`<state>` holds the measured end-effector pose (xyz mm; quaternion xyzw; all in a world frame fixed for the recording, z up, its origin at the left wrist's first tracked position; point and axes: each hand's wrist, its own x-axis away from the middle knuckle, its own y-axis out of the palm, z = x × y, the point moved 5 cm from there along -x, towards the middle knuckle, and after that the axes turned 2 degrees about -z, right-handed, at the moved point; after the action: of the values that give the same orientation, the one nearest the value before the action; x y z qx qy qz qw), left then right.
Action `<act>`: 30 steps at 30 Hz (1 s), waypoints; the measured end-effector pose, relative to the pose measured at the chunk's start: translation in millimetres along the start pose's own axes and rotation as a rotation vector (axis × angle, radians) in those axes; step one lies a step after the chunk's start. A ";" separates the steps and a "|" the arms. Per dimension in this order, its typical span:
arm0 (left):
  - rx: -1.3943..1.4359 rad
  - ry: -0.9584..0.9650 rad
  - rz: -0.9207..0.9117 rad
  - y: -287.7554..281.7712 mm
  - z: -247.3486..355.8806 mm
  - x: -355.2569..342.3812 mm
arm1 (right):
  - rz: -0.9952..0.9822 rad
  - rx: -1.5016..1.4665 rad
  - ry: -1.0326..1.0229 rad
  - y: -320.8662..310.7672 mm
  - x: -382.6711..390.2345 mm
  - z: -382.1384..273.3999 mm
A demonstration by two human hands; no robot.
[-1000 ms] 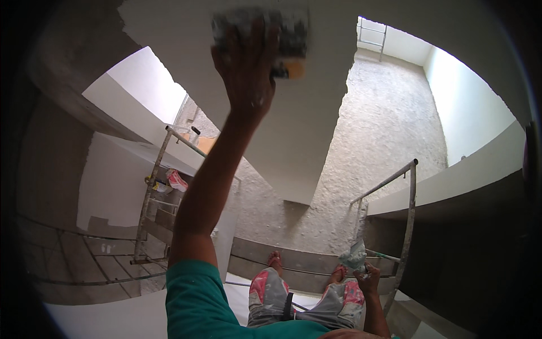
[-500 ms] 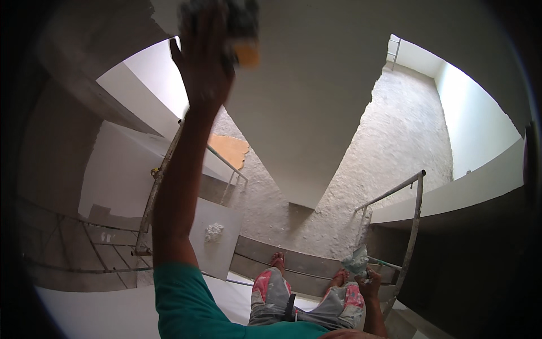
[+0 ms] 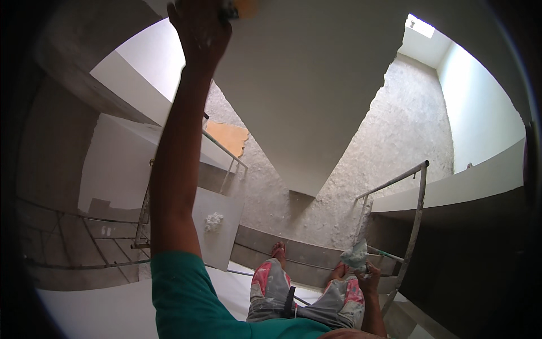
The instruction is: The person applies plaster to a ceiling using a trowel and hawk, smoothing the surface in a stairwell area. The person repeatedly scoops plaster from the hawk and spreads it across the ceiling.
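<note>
My left hand (image 3: 200, 28) is raised high against the smooth grey overhead surface (image 3: 293, 101), cut off by the top edge of the view. Its fingers are closed on a dark tool with a yellow-orange part (image 3: 245, 8), mostly out of sight; its kind is unclear. Low down at the right, beside my right knee, my right hand (image 3: 370, 278) grips a plaster-smeared tool (image 3: 355, 257). Pale, lumpy material coats that tool, so its exact kind is hidden.
I stand on grey scaffold planks (image 3: 265, 240). A metal scaffold rail (image 3: 415, 220) rises at the right, with another rail (image 3: 226, 150) at the left. A pale board (image 3: 217, 243) carries a lump of white plaster (image 3: 213, 222). Rough plastered wall (image 3: 406, 113) lies beyond.
My left hand and its tool have moved further up, partly out of the top of the view. The right hand stays low with its tool, and the view has shifted slightly.
</note>
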<state>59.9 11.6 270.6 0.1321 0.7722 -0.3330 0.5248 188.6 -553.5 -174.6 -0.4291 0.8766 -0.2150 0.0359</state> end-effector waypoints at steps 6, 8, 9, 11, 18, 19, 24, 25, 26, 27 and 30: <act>0.046 -0.100 -0.135 47.9 32.7 133.3 | -0.061 0.192 0.053 -5.9 -0.5 0.7; 0.103 -0.110 -0.236 65.1 45.9 177.0 | -0.053 0.208 0.045 -7.7 -0.2 4.2; 0.140 -0.109 -0.237 70.3 48.6 201.8 | -0.052 0.217 0.036 -9.1 -1.2 5.5; 0.221 -0.152 -0.240 72.9 61.6 239.1 | -0.073 0.252 0.079 -11.0 0.9 8.9; 0.202 -0.134 -0.358 32.2 65.4 241.9 | -0.038 0.133 0.037 -12.0 0.1 -1.9; 0.197 -0.130 -0.279 19.5 62.1 215.5 | -0.048 0.162 0.024 -11.8 -1.0 -5.9; 0.085 0.002 0.023 -25.0 69.2 53.7 | 0.010 0.223 -0.063 -10.3 -1.0 -3.4; 0.074 0.028 0.066 -30.1 75.4 31.0 | 0.014 0.191 -0.060 -10.5 0.1 -3.1; 0.034 0.059 0.108 -34.4 81.6 12.0 | 0.016 0.158 -0.060 -10.0 -0.1 -4.1; 0.068 -0.046 0.028 -38.9 88.1 7.5 | 0.017 0.130 -0.052 -11.4 0.6 -3.4; -0.004 -0.002 0.130 -38.3 97.4 -20.4 | -0.035 0.192 -0.061 -17.4 0.0 1.3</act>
<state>117.6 -77.5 281.1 0.1806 0.7622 -0.2965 0.5463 201.7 -563.3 -168.7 -0.4453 0.8427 -0.2856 0.0996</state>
